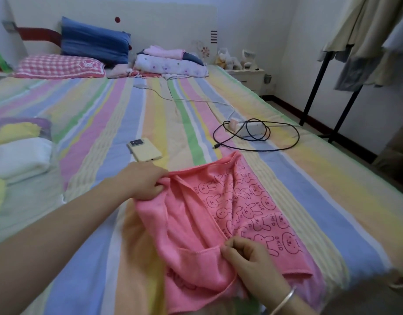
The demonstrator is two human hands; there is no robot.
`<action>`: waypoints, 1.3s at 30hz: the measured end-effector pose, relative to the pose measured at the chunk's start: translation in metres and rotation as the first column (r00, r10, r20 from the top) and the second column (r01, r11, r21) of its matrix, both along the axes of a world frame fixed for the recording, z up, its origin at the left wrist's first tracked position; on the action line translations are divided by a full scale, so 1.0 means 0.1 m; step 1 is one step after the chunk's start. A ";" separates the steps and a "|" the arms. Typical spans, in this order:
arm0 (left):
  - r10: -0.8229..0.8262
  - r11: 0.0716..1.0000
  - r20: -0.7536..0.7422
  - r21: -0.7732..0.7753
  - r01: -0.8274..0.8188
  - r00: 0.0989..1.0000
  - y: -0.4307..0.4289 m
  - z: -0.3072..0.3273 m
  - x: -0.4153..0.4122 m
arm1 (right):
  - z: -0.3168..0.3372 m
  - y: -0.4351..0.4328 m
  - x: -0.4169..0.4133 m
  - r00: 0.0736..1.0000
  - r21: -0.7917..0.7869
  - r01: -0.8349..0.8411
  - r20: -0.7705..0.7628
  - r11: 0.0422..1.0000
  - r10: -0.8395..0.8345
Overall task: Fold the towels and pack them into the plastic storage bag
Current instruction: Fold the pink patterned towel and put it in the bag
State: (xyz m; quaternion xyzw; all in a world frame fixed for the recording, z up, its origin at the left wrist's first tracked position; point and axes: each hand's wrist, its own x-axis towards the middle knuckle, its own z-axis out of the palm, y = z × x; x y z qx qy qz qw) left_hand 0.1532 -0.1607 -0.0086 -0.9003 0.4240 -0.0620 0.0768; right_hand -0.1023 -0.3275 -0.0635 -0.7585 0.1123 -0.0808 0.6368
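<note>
The left hand [142, 181] grips a bunched corner of the pink towel [189, 235] at its far left edge, fingers curled into the cloth. The right hand [248, 260], with a silver bracelet [284, 300] on its wrist, pinches a fold near the towel's middle, close to the person. The towel lies on the striped bed [287, 173], partly doubled over. Its long axis runs away from the person, and the far end points toward a black cable [259, 150]. Its rabbit-printed face shows on the right half. A yellow phone [145, 151] lies just beyond the left hand. Folded towels [18, 153] sit at the bed's left edge, well apart.
</note>
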 end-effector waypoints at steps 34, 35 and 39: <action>-0.098 0.350 -0.573 -0.785 -0.511 0.814 0.32 0.59 0.14 | 0.59 -0.29 -0.09 0.970 0.200 0.189 0.113 0.961 -0.214; -0.082 0.318 -0.555 -0.802 -0.506 0.828 0.44 0.72 0.11 | 0.74 -0.34 -0.09 0.950 0.178 0.239 0.162 0.955 -0.268; -0.026 0.176 -0.499 -0.855 -0.487 0.866 0.91 1.26 -0.11 | 1.38 -0.57 -0.11 0.826 0.067 0.424 0.381 0.903 -0.416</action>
